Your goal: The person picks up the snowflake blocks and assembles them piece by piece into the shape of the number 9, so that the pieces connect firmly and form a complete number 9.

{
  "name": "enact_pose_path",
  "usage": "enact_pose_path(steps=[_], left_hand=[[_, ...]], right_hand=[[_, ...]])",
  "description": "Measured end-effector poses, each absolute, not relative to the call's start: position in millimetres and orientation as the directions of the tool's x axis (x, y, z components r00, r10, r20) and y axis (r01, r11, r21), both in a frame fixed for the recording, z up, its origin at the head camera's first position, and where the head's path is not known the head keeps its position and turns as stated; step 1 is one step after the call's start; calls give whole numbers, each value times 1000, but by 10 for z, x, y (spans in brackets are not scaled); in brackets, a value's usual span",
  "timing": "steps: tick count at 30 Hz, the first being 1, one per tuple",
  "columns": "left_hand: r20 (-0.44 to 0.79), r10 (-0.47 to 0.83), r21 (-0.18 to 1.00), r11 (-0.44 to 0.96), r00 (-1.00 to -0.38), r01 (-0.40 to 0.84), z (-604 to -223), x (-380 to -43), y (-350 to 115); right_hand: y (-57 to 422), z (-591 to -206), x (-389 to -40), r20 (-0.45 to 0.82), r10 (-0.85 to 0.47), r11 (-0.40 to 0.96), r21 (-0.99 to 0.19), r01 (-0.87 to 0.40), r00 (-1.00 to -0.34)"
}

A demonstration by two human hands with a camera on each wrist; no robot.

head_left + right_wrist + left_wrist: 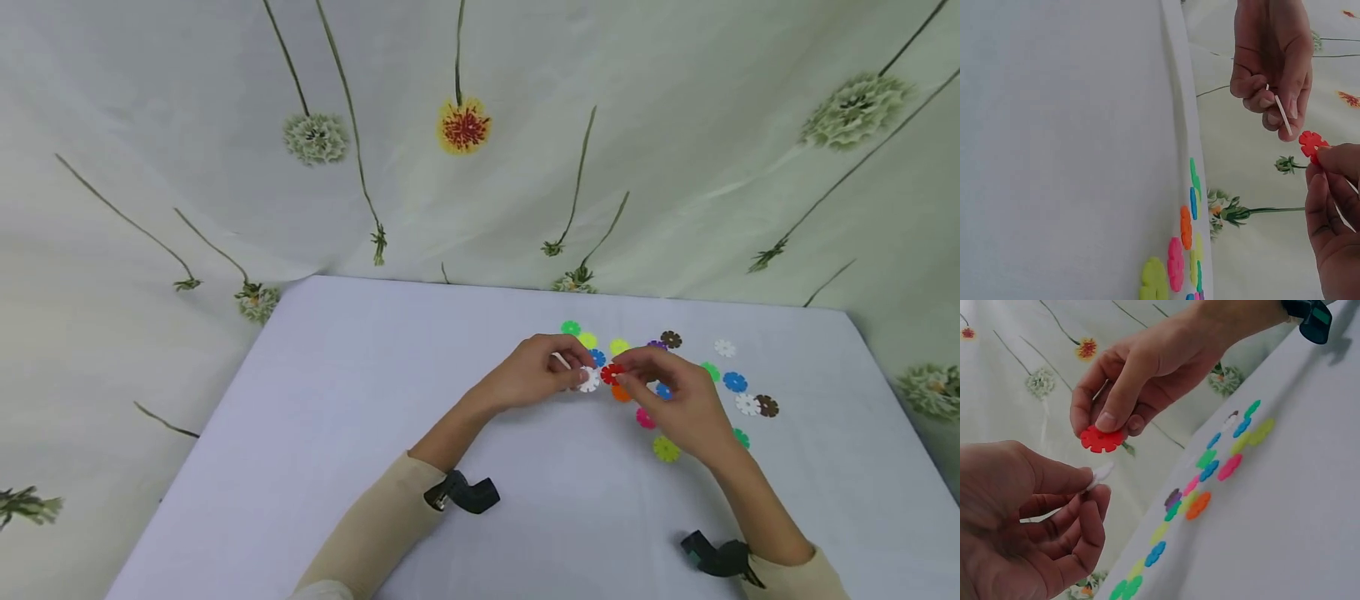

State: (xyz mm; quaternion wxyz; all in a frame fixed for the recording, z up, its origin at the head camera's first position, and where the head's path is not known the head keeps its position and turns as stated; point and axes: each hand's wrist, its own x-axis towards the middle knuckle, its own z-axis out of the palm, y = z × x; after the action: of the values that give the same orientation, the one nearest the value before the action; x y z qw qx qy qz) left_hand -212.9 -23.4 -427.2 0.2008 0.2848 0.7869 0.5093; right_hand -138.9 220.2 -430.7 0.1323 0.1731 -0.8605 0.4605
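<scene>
My left hand (534,372) pinches a white notched plastic disc (590,381) between thumb and fingertips. In the left wrist view the white disc (1103,472) is turned nearly edge-on. A red notched disc (611,374) is pinched by my right hand (681,403). The right wrist view shows the red disc (1311,143) close to the white disc (1283,115), with a small gap between them. Both hands are held above the table, near several loose discs of the same kind. My right hand hides part of that group in the head view.
Loose discs lie on the white table (360,358), among them an orange disc (1199,505), a pink disc (646,417), a yellow-green disc (666,449) and a brown disc (767,406). A flower-printed cloth (510,208) hangs behind the table's far edge.
</scene>
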Motion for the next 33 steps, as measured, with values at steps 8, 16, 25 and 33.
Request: enact_pose_path(steps=[8, 16, 25, 33], left_hand=[[-7, 665, 973, 178, -747, 149, -4130, -2087, -284], [-3, 674, 982, 141, -739, 125, -4071, -2041, -257], [-6, 623, 985, 137, -782, 101, -4072, -2032, -294], [16, 636, 988, 111, -771, 112, -4093, -2049, -242]], right_hand=[[2126, -4281, -1366, 484, -161, 445, -742, -501, -860], [2077, -4266, -1331, 561, -117, 453, -704, -547, -819], [2029, -4281, -1335, 563, -128, 488, -681, -546, -817], [2070, -4284, -1337, 580, -121, 529, -649, -547, -806]])
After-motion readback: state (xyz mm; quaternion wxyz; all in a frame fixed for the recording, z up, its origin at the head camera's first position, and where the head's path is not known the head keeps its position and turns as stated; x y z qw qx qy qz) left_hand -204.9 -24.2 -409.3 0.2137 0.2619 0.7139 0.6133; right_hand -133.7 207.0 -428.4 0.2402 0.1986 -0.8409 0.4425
